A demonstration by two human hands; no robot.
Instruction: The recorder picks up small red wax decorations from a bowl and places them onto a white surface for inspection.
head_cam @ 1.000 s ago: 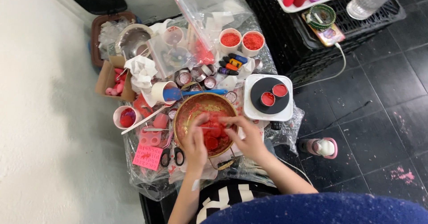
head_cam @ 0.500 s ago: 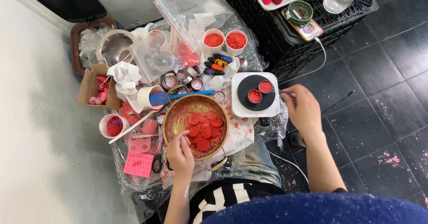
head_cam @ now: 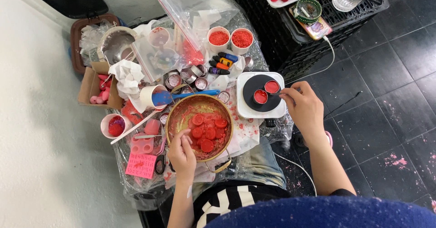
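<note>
Your left hand (head_cam: 181, 153) curls over the near rim of the brass bowl (head_cam: 176, 114), fingers bent and touching it, pinching nothing that I can make out; the bowl sits at the middle of the plastic-covered table (head_cam: 252, 144) and holds a heap of round red discs (head_cam: 206, 132); your right hand (head_cam: 305, 107) is closed on a thin metal tool (head_cam: 278, 93), its tip reaching over the black top of the small white hot plate (head_cam: 247, 112) just right of the bowl; two little tins of red liquid (head_cam: 260, 96) sit on that plate, the tool's tip beside them; a blue spatula (head_cam: 181, 95) lies past the bowl's far rim; two white cups of red granules (head_cam: 219, 38) stand further back.
</note>
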